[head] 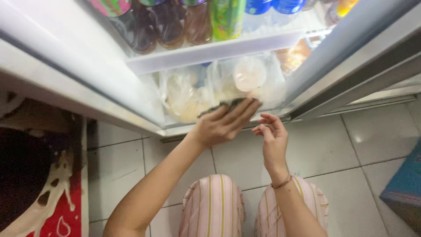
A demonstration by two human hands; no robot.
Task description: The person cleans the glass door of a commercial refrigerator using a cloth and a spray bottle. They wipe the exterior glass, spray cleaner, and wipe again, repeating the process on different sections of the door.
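Fridge [210,52] stands open, plastic bags [219,85] on its lowest shelf. Dark cloth [223,106] lies crosswise along the shelf's front edge under the left hand [221,125], fingers pressing it flat. Right hand [272,136] hovers just beside, loosely curled, empty.

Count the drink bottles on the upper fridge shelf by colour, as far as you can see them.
Dark brown cola-coloured plastic bottles: 3
Green plastic bottle: 1
Blue-labelled clear plastic bottles: 2
Total: 6 clearly in view; others at the frame's top edge are cut off, so I can't count them.
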